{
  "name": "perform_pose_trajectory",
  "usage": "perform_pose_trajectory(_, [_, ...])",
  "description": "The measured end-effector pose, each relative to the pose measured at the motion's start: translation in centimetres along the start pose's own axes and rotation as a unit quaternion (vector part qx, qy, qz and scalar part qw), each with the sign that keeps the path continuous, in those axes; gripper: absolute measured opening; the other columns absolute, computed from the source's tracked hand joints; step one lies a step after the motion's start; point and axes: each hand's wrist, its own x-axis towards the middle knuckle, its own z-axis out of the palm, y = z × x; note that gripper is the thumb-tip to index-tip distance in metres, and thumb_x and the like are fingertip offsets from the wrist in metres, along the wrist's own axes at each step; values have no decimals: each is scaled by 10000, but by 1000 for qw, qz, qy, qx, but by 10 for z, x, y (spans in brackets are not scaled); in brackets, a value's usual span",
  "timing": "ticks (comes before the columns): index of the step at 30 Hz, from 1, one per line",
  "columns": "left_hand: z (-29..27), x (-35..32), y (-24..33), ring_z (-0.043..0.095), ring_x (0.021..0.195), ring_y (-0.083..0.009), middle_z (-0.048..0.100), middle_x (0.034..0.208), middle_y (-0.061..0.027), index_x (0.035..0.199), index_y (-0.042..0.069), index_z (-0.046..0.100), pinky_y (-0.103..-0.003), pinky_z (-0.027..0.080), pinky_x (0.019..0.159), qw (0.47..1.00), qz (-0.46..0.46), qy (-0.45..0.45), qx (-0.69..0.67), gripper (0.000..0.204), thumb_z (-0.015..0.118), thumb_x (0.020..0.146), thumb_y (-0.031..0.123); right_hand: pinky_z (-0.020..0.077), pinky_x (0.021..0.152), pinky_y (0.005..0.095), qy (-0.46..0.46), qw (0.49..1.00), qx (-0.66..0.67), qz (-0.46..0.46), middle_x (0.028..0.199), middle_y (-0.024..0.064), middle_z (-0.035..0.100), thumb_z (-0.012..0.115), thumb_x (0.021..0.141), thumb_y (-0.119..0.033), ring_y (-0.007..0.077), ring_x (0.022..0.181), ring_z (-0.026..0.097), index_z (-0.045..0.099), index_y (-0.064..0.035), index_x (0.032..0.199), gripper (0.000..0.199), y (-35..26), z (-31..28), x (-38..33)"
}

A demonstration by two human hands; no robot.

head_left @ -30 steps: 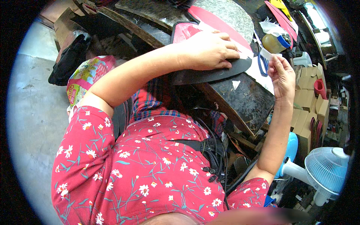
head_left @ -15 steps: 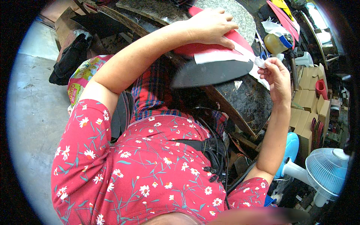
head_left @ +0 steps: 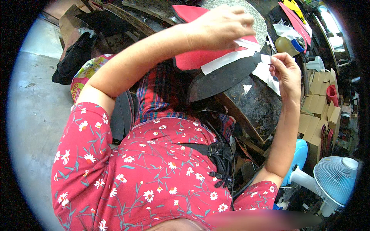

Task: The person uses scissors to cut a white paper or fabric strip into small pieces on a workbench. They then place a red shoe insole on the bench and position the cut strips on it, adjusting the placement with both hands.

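Observation:
My right hand point(head_left: 287, 72) pinches a small white strip point(head_left: 266, 59) between thumb and fingertips. My left hand point(head_left: 227, 29), smeared by motion, is over a red curved sheet piece point(head_left: 200, 61); whether its fingers grip anything cannot be made out. A white band point(head_left: 223, 62) lies along the edge of the red piece, and another short white strip shows beside my left hand. Below it a black sole-shaped piece point(head_left: 219, 79) reaches over the edge of the dark work surface point(head_left: 252, 106). White scraps point(head_left: 268, 75) lie near my right hand.
A round speckled slab point(head_left: 258, 17) sits at the back. A yellowish jar with a blue lid point(head_left: 287, 44) stands to the right. Farther right are cardboard boxes point(head_left: 316, 104) and a blue-and-white fan point(head_left: 335, 179). Dark sole shapes point(head_left: 121, 117) are stacked at my left side.
My left hand has lifted slightly and shifted right over the red piece. The red and black pieces have turned and tilted. The white strip in my right hand has come away from the black piece's tip.

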Motion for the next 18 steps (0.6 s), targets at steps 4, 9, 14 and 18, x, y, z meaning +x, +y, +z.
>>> perform_pose_trajectory(4, [28, -10, 19, 568, 981, -280, 613, 978, -66, 1035, 113, 664, -417, 484, 872, 994, 46, -26, -95, 234, 677, 852, 259, 437, 549, 190, -28, 999, -11, -30, 778, 13, 646, 697, 889, -107, 63, 621, 565, 648, -25, 931, 104, 12, 18, 14])
perform_pose_trajectory(9, [39, -21, 21, 560, 982, -270, 614, 996, -56, 1057, 113, 662, -413, 475, 893, 993, 20, 30, -114, 246, 659, 859, 258, 410, 540, 175, 20, 995, -73, -59, 761, 0, 642, 697, 888, -108, 47, 600, 538, 656, -40, 949, 100, 24, 21, 25])
perform_pose_trajectory(14, [38, -18, 21, 551, 1006, -273, 593, 1017, -60, 1072, 115, 636, -423, 469, 904, 992, 14, 17, -125, 255, 660, 852, 240, 403, 539, 172, -4, 999, -22, -41, 756, -2, 641, 701, 886, -104, 44, 596, 532, 666, -34, 964, 110, 29, 17, 26])
perform_pose_trajectory(18, [37, -18, 21, 542, 1029, -276, 578, 1026, -63, 1076, 116, 619, -427, 464, 914, 990, 18, 28, -139, 269, 669, 835, 223, 404, 537, 173, 7, 997, 62, -46, 762, 5, 648, 707, 888, -109, 50, 592, 535, 670, -31, 972, 120, 29, 17, 26])
